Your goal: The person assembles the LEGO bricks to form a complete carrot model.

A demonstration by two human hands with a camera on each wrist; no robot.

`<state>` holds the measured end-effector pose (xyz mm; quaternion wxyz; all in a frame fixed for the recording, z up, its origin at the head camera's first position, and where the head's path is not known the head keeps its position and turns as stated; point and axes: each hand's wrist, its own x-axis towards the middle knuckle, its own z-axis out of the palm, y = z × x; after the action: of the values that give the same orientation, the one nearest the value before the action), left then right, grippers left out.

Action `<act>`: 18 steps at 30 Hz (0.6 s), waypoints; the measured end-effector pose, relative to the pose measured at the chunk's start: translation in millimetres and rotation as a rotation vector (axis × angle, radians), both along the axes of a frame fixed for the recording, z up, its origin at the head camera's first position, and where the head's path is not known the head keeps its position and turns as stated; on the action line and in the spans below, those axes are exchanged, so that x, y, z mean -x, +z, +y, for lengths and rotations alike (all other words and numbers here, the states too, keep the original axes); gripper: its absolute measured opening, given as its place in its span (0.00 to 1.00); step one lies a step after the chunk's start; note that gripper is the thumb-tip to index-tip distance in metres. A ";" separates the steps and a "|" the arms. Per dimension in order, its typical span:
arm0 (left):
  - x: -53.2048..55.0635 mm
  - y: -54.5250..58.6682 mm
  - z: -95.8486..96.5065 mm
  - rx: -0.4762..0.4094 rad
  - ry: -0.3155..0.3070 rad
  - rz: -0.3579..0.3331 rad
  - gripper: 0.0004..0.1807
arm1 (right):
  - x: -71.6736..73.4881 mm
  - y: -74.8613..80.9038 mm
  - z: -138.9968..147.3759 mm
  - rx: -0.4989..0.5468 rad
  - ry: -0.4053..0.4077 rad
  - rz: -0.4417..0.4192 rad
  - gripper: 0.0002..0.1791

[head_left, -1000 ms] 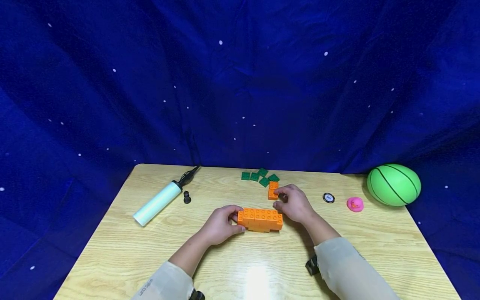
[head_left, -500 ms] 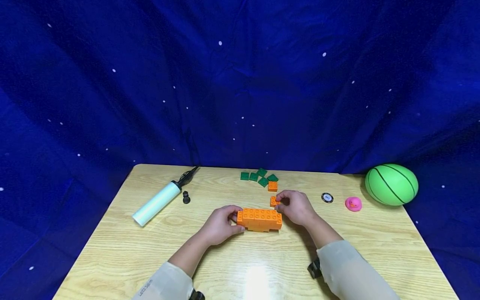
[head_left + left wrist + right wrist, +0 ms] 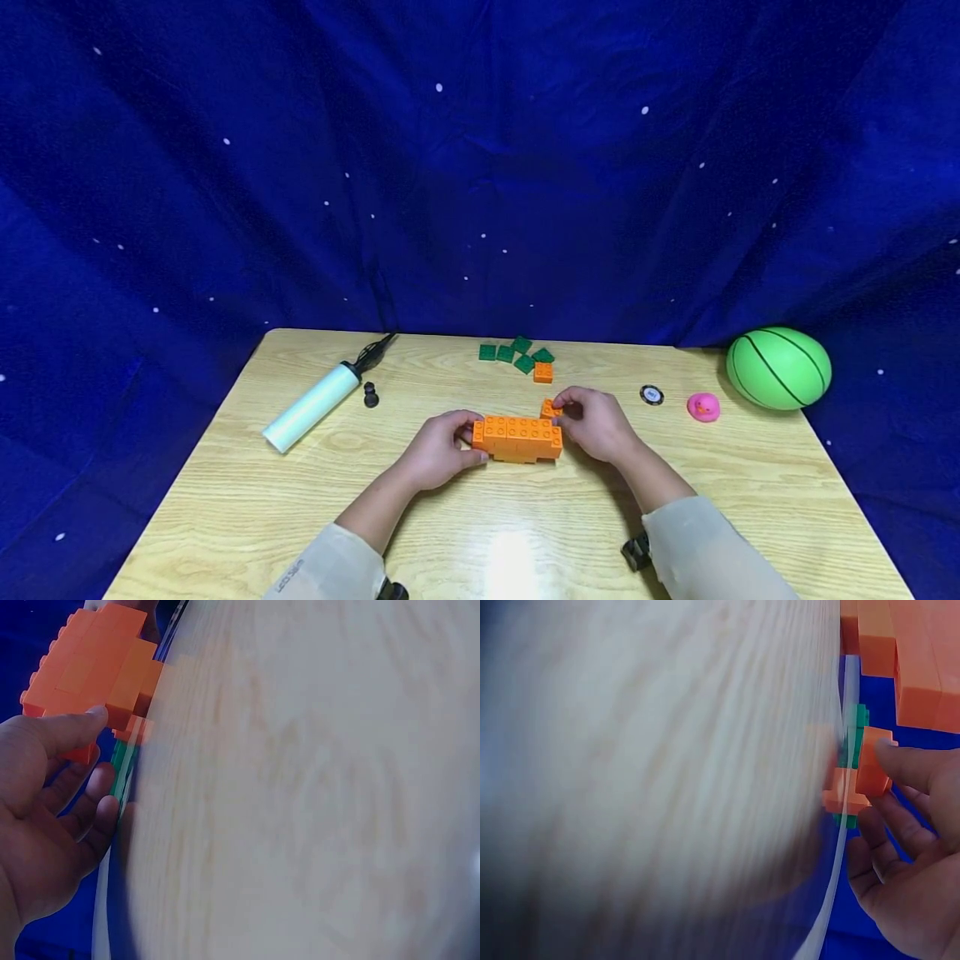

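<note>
pinching a small orange brick [image 3: 549,408] in my right hand [image 3: 597,423], gripping the orange block build [image 3: 517,433] in my left [image 3: 442,452].

the right thumb and fingers are closed on the brick, just behind the build's right end and apart from it in the right wrist view; my left hand is clamped round the build's left end, thumb on the near side. farther back on the wooden counter [image 3: 435,542], another orange brick [image 3: 543,372] sits just beside five green pieces [image 3: 506,354]. over to the right are a round chip [image 3: 652,395], a pink duck [image 3: 703,407] and a green ball [image 3: 778,368]; to the left, a pump [image 3: 312,408] near a small black piece [image 3: 371,395].
</note>
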<state>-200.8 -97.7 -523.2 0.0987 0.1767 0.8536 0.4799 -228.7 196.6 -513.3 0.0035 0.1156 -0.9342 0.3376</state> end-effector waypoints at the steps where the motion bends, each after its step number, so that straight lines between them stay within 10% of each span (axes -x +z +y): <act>1: 0.1 -0.1 0.1 -0.003 -0.001 0.000 0.25 | -1.2 0.0 0.0 0.003 0.000 0.000 0.09; 18: 1.5 -2.8 2.0 -0.012 -0.007 -0.004 0.25 | -19.2 16.9 4.7 0.020 0.028 0.079 0.15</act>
<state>-202.3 -95.8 -526.0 0.1009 0.1794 0.8498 0.4852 -209.5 201.3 -496.4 0.0366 0.1418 -0.9283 0.3419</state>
